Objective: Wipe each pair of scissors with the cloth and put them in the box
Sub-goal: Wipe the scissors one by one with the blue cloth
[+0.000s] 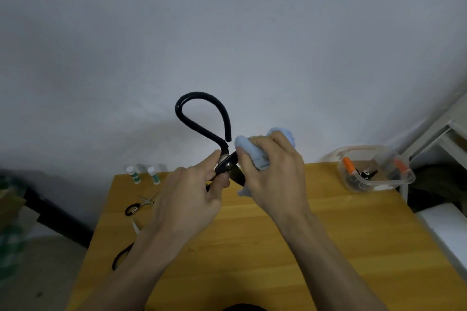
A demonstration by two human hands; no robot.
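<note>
Scissors (202,118) up over the middle of the bench (278,247), black loop handle pointing high, and the left hand (187,199) has its grip pinched tight at the pivot. Right hand (275,174) curls around the blue cloth (252,151), bunched against the blade just beside that pinch. Far right sits the clear box (379,184) with scissors inside; two more pairs (136,207) lie left.

A single wide-angle head-worn camera looks forward and down from above the near edge of the wooden table (290,247). The wall fills the frame toward 12 o'clock. The forearms enter from 6 o'clock, close to the lens. Wide-angle distortion bends the table edges outward.
</note>
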